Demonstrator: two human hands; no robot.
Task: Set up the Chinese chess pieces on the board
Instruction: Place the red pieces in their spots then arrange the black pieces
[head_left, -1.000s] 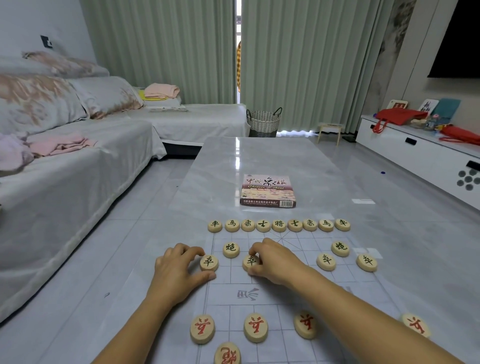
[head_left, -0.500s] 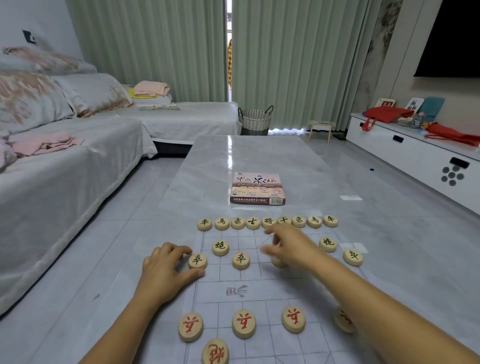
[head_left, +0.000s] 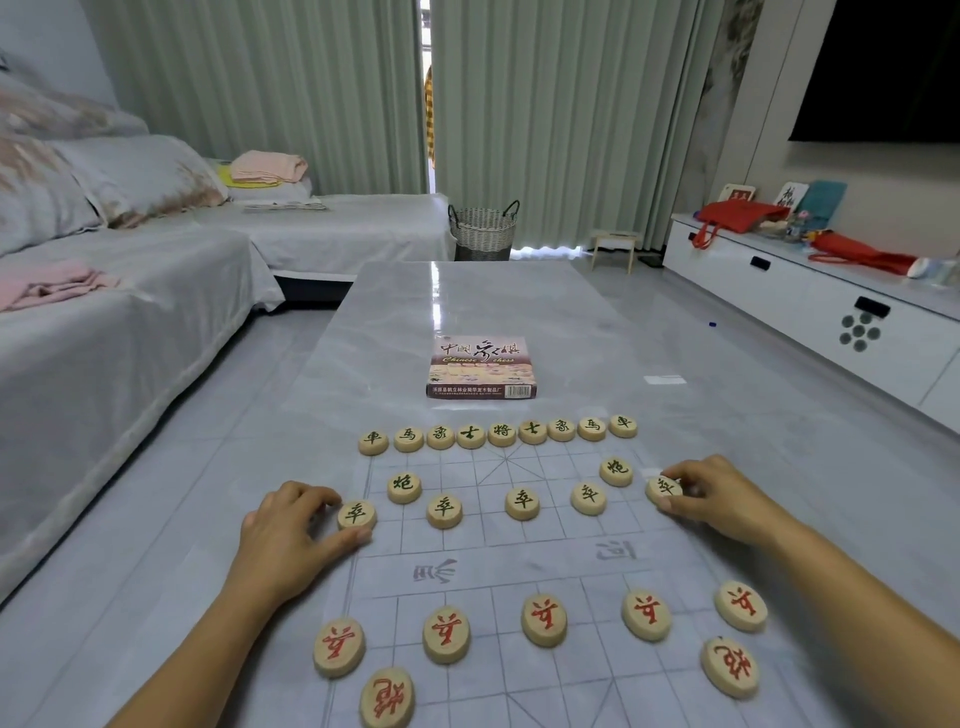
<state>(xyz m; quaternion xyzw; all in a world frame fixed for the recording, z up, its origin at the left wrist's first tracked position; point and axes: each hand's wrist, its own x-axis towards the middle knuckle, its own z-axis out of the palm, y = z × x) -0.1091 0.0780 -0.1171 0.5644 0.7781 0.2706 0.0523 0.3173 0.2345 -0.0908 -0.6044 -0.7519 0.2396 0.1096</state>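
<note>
The chess board (head_left: 519, 564) lies flat on the grey table (head_left: 467, 301). At the board's left edge, the left hand (head_left: 283, 540) pinches the left black soldier piece (head_left: 357, 514) with thumb and fingers. At the board's right edge, the right hand (head_left: 719, 499) pinches the right black soldier piece (head_left: 664, 488). A row of nine black pieces (head_left: 502, 434) sits on the board's far edge. Five red soldier pieces (head_left: 544, 620) sit on the board's near half. The chess box (head_left: 480, 369) lies past the board's far edge.

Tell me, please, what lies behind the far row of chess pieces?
A chess box lies flat on the table, apart from the row; its far side is hidden.
</note>
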